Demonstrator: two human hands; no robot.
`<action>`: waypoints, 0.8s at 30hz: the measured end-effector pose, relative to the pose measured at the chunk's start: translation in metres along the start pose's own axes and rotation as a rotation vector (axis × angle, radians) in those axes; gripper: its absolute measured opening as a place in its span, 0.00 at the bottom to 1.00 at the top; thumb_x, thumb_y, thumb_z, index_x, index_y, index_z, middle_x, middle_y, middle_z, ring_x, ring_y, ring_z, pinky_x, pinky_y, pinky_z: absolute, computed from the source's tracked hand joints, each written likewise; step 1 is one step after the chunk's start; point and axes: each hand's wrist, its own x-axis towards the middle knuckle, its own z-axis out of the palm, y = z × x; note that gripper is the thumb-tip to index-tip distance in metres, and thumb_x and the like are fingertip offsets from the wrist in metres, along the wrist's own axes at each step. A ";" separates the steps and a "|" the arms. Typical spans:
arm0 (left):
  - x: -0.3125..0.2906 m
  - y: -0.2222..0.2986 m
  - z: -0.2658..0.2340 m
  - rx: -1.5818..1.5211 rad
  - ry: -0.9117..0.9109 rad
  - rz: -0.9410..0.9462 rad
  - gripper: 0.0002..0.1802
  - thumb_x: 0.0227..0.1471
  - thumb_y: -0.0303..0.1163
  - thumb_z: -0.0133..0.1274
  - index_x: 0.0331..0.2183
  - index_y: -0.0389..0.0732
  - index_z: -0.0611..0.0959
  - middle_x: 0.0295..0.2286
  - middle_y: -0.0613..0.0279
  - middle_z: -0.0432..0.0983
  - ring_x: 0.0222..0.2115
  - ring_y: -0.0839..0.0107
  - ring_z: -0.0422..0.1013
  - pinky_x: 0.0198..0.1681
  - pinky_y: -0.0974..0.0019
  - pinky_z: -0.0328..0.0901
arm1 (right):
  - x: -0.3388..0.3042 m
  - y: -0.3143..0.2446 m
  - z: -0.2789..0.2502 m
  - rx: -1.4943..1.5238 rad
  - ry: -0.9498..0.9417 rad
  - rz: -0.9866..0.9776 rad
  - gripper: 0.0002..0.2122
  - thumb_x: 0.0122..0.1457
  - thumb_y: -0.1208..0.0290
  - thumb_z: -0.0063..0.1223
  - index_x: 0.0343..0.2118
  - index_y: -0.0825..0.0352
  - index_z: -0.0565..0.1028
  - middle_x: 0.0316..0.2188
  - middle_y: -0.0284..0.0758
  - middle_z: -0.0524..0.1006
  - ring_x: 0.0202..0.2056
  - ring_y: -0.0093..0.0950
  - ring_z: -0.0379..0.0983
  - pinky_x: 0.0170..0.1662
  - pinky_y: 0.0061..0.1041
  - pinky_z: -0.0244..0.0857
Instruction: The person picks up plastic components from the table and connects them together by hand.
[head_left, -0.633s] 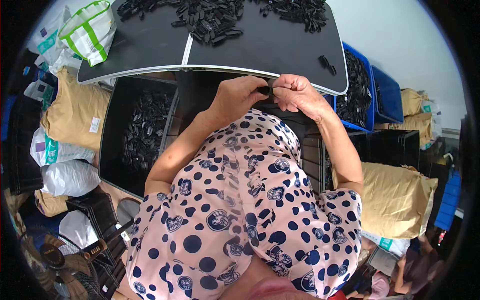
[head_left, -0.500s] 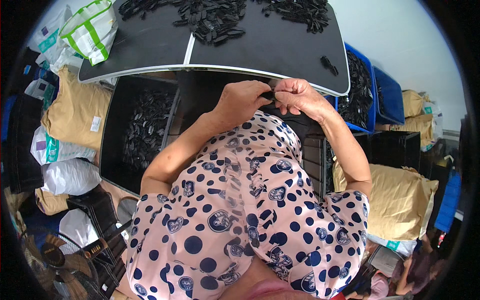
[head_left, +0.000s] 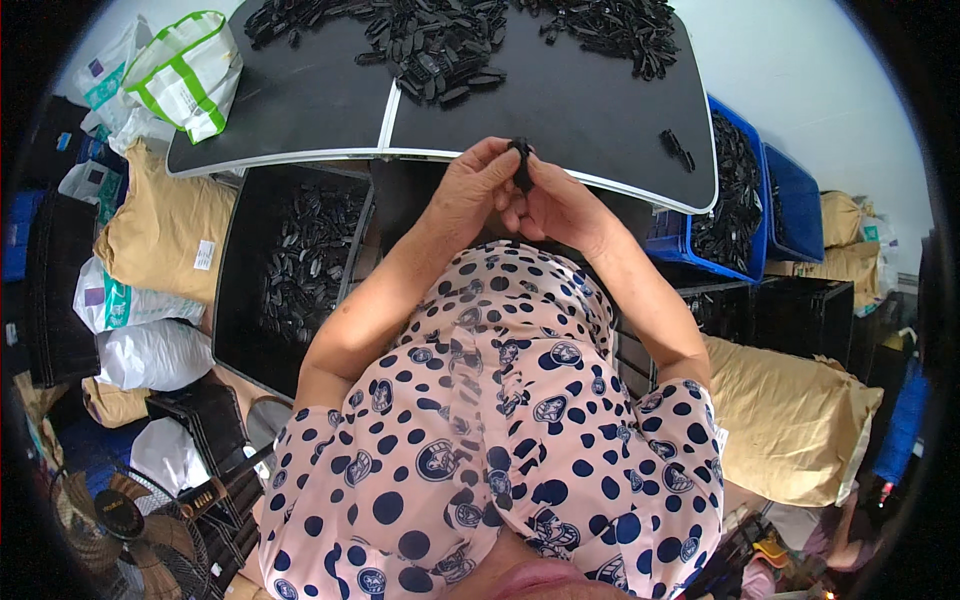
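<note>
Between both hands is a small oblong black piece (head_left: pixel 522 167), held upright by the fingertips near the table's front edge. My left hand (head_left: pixel 468 188) pinches it from the left with thumb and fingers. On the other side, my right hand (head_left: pixel 562 205) grips it too, its lower fingers curled underneath. The exact kind of the piece cannot be made out. Beyond the hands, heaps of similar black pieces (head_left: pixel 440 60) lie on the black folding table (head_left: pixel 300 120). A pair of loose black pieces (head_left: pixel 677 150) rests apart at the table's right.
A black crate (head_left: pixel 228 330) with black pieces stands at the left, below the table. To the right are blue bins (head_left: pixel 757 225), one full of pieces. A white-and-green bag (head_left: pixel 190 85) sits on the table. Brown sacks (head_left: pixel 790 425) and a fan (head_left: pixel 120 515) stand around me.
Both hands have moved slightly up and left, toward the table edge. The black piece has turned upright and shows more clearly. The view has shifted a little.
</note>
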 end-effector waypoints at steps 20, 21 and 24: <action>0.074 0.043 -0.081 1.798 0.533 0.420 0.14 0.49 0.35 0.53 0.38 0.40 0.76 0.32 0.58 0.75 0.29 0.59 0.73 0.32 0.62 0.67 | 0.119 -0.186 -0.225 -2.658 0.570 0.046 0.16 0.51 0.80 0.47 0.45 0.65 0.65 0.42 0.41 0.69 0.42 0.41 0.72 0.42 0.33 0.71; 0.080 0.043 -0.080 1.949 0.496 0.425 0.16 0.48 0.37 0.54 0.39 0.41 0.76 0.32 0.58 0.75 0.30 0.57 0.73 0.32 0.61 0.67 | 0.120 -0.185 -0.228 -2.656 0.566 0.045 0.16 0.51 0.80 0.47 0.45 0.65 0.65 0.42 0.41 0.69 0.42 0.41 0.72 0.42 0.33 0.71; 0.092 0.043 -0.081 2.072 0.452 0.325 0.14 0.46 0.37 0.55 0.36 0.42 0.76 0.32 0.59 0.72 0.30 0.56 0.73 0.31 0.60 0.68 | 0.119 -0.179 -0.224 -2.659 0.511 0.053 0.16 0.51 0.80 0.47 0.44 0.65 0.65 0.41 0.41 0.70 0.42 0.39 0.73 0.42 0.33 0.71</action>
